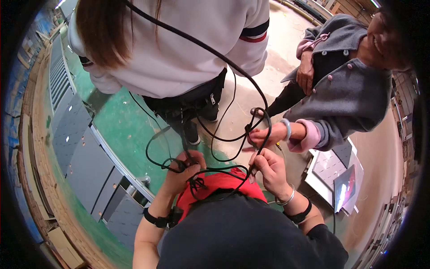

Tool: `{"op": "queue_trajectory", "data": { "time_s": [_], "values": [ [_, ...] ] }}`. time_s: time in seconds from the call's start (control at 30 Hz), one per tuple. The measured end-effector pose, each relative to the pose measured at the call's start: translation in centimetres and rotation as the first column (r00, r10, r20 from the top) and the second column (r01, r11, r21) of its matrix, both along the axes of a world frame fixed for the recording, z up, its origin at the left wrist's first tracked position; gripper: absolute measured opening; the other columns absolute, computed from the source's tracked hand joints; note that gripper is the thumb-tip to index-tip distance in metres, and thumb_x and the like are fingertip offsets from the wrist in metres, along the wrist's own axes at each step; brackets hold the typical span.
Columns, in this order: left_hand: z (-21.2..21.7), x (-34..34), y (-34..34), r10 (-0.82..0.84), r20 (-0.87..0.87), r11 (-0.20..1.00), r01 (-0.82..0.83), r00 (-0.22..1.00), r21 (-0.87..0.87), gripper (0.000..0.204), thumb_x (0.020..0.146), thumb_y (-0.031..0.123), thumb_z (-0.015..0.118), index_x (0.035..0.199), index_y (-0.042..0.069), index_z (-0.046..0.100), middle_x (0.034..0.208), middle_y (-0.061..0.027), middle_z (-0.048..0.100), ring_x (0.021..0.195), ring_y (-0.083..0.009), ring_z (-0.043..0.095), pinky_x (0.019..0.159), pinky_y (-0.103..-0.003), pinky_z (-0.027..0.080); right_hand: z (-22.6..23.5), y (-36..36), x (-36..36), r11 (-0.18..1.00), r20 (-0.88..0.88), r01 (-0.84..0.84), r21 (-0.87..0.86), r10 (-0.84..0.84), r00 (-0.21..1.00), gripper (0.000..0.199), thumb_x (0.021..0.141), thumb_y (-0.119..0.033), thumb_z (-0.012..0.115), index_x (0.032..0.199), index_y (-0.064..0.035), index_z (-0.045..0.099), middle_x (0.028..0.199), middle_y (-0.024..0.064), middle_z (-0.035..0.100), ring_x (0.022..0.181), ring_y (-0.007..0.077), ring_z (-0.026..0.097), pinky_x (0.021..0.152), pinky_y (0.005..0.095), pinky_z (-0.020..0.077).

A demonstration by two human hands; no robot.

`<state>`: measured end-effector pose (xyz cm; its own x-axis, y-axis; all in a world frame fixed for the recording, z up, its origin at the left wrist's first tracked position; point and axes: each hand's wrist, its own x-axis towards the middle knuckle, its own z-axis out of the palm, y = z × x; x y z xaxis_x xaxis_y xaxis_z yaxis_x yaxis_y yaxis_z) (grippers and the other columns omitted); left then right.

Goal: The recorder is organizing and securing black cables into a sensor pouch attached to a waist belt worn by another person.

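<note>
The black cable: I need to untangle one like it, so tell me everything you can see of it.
The black cable is thin, round and rubbery-looking, tangled into several loose loops. One strand runs up across the white sweatshirt. The left hand grips a knotted bunch; the right hand pinches another strand. A co-worker's hand holds the loop's far side, near a small plug end.

One lit screen (344, 189) is seen at the lower right, standing on the floor beside a flat white-framed panel (329, 168). It is a tilted, roughly rectangular slab with a dark frame; its face glows pale white-blue along one edge and reddish toward the other. What is shown on it cannot be made out. Flat brown cardboard pieces (62, 244) are stacked along the left edge, at the bottom. No labels or signs can be told.
</note>
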<state>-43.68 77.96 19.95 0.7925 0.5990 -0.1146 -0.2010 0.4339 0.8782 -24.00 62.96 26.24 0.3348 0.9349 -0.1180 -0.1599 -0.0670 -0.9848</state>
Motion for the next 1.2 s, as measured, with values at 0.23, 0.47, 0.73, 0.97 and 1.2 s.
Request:
{"op": "queue_trajectory", "data": {
  "time_s": [0.23,0.47,0.73,0.97,1.2],
  "values": [
    [-2.8,-0.6,1.7,-0.093,0.064,0.967,0.105,0.994,-0.233,0.025,0.075,0.004,0.064,0.098,0.005,0.054,0.085,-0.0084,0.056,0.059,-0.0156,0.053,0.050,-0.024,0.042,-1.8,0.2,0.0,0.964,-0.184,0.200,0.177,-0.167,0.969,0.028,0.096,-0.025,0.038,0.086,0.0009,0.045,0.072,0.0067,0.051,0.055,0.0156,0.055,0.052,0.0245,0.0473],
    [-4.1,-1.1,1.3,-0.252,0.225,0.961,0.271,0.941,-0.055,0.019,0.079,-0.001,0.059,0.096,0.004,0.057,0.100,-0.0142,0.057,0.066,-0.0167,0.058,0.059,-0.026,0.047,-0.8,0.0,0.5,0.999,0.478,-0.012,0.044,-0.010,0.878,0.022,0.090,-0.018,0.049,0.078,0.0008,0.050,0.073,0.0101,0.052,0.062,0.0219,0.056,0.058,0.0321,0.0469],
    [-2.1,1.2,1.5,-0.079,-0.215,0.926,0.152,0.973,0.347,0.015,0.085,0.012,0.058,0.094,0.000,0.060,0.071,-0.0056,0.062,0.061,-0.0108,0.056,0.056,-0.024,0.045,-2.4,3.7,-3.6,0.990,0.695,-0.135,-0.036,0.122,0.709,0.014,0.083,-0.016,0.056,0.087,-0.0036,0.061,0.076,0.0158,0.060,0.071,0.0330,0.059,0.061,0.0386,0.0479],
    [0.5,3.0,1.5,0.035,-0.100,0.892,0.014,0.994,0.451,0.016,0.087,0.012,0.053,0.091,-0.002,0.059,0.082,-0.0074,0.061,0.063,-0.0120,0.057,0.058,-0.025,0.046,-3.3,5.9,-3.4,0.995,0.922,-0.097,-0.023,0.059,0.384,0.013,0.078,-0.014,0.062,0.089,-0.0069,0.061,0.073,0.0107,0.059,0.061,0.0266,0.059,0.051,0.0338,0.0465],
    [0.9,3.1,1.2,0.215,-0.172,0.911,-0.134,0.961,0.390,0.015,0.087,0.014,0.055,0.083,0.001,0.059,0.060,-0.0033,0.056,0.053,-0.0097,0.052,0.050,-0.023,0.040,-3.4,5.0,-2.1,0.979,0.698,-0.181,-0.096,0.196,0.689,0.039,0.075,-0.025,0.067,0.106,-0.0032,0.057,0.086,0.0141,0.058,0.066,0.0293,0.056,0.058,0.0346,0.0448]
  ]
}}
